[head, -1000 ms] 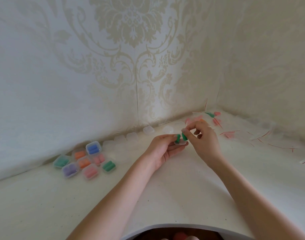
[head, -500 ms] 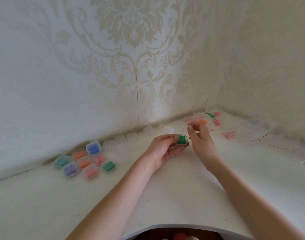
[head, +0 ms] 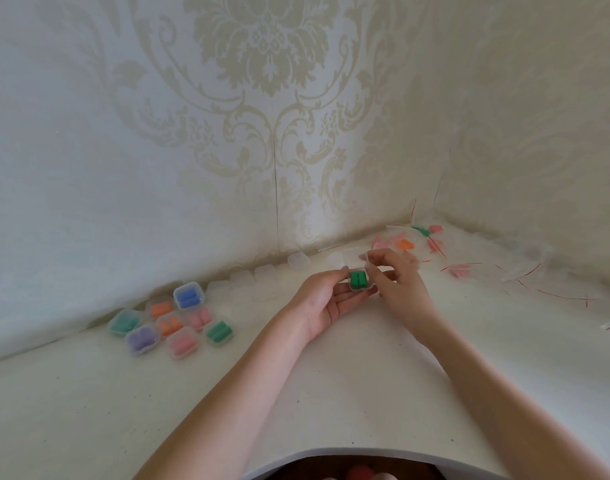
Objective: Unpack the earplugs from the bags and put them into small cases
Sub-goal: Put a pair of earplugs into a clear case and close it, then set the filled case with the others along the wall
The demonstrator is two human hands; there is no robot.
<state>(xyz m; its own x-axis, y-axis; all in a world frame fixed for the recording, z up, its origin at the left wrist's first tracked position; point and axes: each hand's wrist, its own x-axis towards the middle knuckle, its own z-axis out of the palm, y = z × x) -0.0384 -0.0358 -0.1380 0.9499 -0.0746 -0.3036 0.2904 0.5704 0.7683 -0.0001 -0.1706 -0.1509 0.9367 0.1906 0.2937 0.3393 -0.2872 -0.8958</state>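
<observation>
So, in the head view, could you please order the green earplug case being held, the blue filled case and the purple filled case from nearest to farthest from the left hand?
1. Green earplug case: held at the fingertips of the left hand.
2. Blue filled case: off to the left, near the wall.
3. Purple filled case: farther left, at the front of the cluster.

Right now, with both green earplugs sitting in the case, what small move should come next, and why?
Probably fold the lid down and snap it shut. The left hand holds the small case with the green earplugs lying side by side inside, and the right hand already pinches the raised lid. The filled cases on the table's left all look closed.
</observation>
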